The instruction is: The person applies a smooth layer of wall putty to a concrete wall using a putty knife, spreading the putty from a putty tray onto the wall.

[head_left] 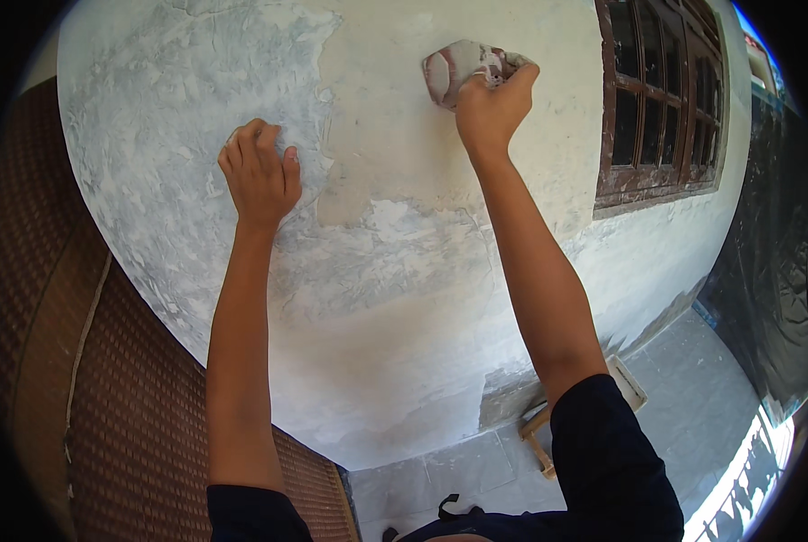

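Note:
In front of me stands a plastered wall (404, 144), cream in its upper middle and patchy grey-white around that. My right hand (496, 108) is closed on a flat, reddish-brown piece smeared with white (449, 72), held against or very close to the cream area, left of the window. What exactly this piece is, I cannot make out; the fingers partly cover it. My left hand (261, 173) is raised at the grey-white patch with its fingers bent and thumb apart, holding nothing. Whether its fingertips touch the wall is unclear.
A brown wooden window (661, 99) with dark panes is set in the wall at right. Woven brown panels (133, 361) line the left side. A wooden stool (539, 443) stands on the grey tiled floor (476, 470), partly behind my right arm. Dark sheeting (765, 244) hangs far right.

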`<action>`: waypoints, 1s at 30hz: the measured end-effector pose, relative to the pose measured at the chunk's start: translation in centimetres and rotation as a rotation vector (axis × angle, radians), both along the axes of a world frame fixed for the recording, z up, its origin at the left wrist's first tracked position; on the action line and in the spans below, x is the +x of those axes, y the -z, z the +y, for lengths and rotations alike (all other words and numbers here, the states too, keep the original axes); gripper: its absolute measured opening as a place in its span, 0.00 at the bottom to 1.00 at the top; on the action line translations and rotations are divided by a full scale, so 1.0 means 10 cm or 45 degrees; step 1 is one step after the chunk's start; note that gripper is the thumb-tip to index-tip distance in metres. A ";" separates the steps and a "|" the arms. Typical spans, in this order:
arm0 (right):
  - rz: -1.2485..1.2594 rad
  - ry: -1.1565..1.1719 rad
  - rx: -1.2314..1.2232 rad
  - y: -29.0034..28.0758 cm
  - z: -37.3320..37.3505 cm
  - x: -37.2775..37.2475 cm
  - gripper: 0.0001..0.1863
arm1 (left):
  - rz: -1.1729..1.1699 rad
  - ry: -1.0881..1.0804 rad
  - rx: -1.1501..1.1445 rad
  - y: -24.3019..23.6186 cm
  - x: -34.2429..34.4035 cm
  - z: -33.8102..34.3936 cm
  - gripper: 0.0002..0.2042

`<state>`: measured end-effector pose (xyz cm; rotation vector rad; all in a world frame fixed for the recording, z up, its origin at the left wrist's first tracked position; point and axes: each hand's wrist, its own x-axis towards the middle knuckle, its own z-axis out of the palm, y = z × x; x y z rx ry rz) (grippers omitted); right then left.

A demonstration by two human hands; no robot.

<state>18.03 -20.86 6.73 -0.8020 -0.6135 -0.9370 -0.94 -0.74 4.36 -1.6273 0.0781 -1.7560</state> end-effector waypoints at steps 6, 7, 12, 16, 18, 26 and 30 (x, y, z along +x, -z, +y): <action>-0.027 0.067 -0.227 0.38 -0.51 0.23 0.15 | 0.106 -0.069 -0.021 0.32 0.09 -0.12 0.15; -0.011 0.073 -0.238 0.48 -0.57 0.26 0.15 | 0.184 -0.019 -0.075 0.44 0.14 -0.17 0.16; 0.152 0.037 -0.359 1.06 -0.84 0.42 0.15 | 0.409 0.201 -0.176 1.02 0.57 -0.68 0.18; 0.285 -0.069 -0.392 1.58 -1.00 0.53 0.13 | 0.642 0.448 -0.259 1.56 0.93 -1.09 0.17; 0.342 -0.056 -0.411 1.84 -1.12 0.57 0.13 | 0.758 0.527 -0.311 1.83 1.05 -1.30 0.17; 0.766 -0.052 -0.508 2.85 -1.81 0.78 0.14 | 1.204 0.809 -0.721 2.81 1.39 -2.09 0.13; 1.011 -0.068 -0.518 3.38 -2.18 0.86 0.13 | 1.337 0.858 -0.869 3.24 1.49 -2.40 0.12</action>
